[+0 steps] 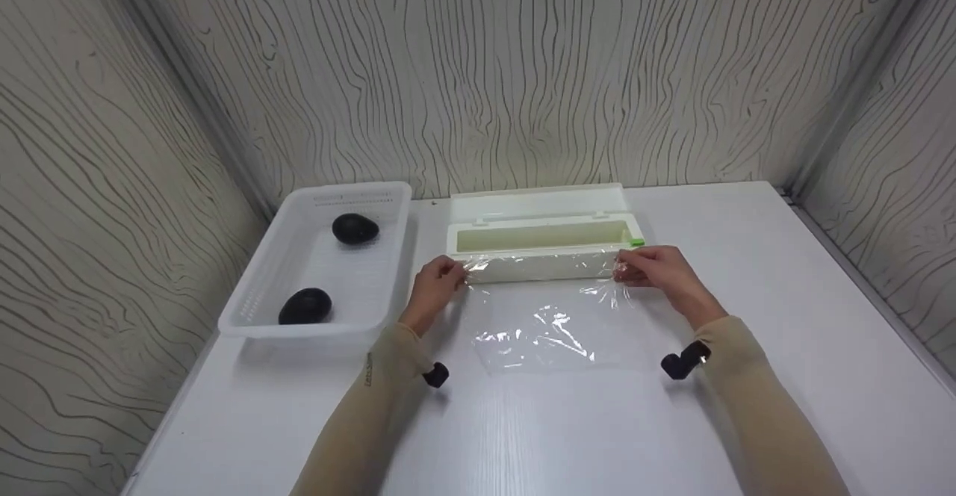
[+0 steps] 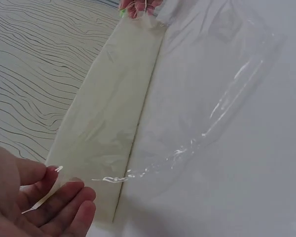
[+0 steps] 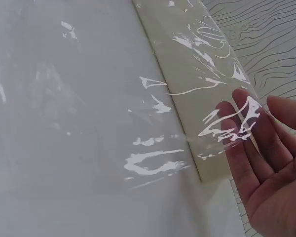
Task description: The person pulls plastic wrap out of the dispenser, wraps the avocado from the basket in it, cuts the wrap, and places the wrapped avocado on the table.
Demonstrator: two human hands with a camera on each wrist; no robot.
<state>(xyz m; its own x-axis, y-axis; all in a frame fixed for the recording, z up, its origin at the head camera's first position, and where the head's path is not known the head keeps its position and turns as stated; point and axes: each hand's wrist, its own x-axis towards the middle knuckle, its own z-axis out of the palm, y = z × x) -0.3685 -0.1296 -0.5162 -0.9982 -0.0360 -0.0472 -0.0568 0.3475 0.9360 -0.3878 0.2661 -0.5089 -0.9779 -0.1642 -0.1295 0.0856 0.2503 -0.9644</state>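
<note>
A sheet of clear plastic wrap (image 1: pixel 553 324) stretches from the front of a white wrap dispenser box (image 1: pixel 541 264) over the tabletop. My left hand (image 1: pixel 435 287) pinches its left edge between thumb and fingertips, close to the box's front left corner. At the opposite corner, my right hand (image 1: pixel 665 272) holds the right edge, beside a small green piece (image 1: pixel 636 242) on the box. In the right wrist view, the wrap lies across the fingers (image 3: pixel 241 143), wrinkled and shiny. The box's lid (image 1: pixel 538 201) stands open at the back, showing the hollow inside.
To the left is a white plastic basket (image 1: pixel 396 257) holding two dark avocados, one toward the back (image 1: pixel 355 228) and one toward the front (image 1: pixel 305 306). A wood-patterned wall (image 1: pixel 478 70) rises behind the white table (image 1: pixel 523 436), with side walls left and right.
</note>
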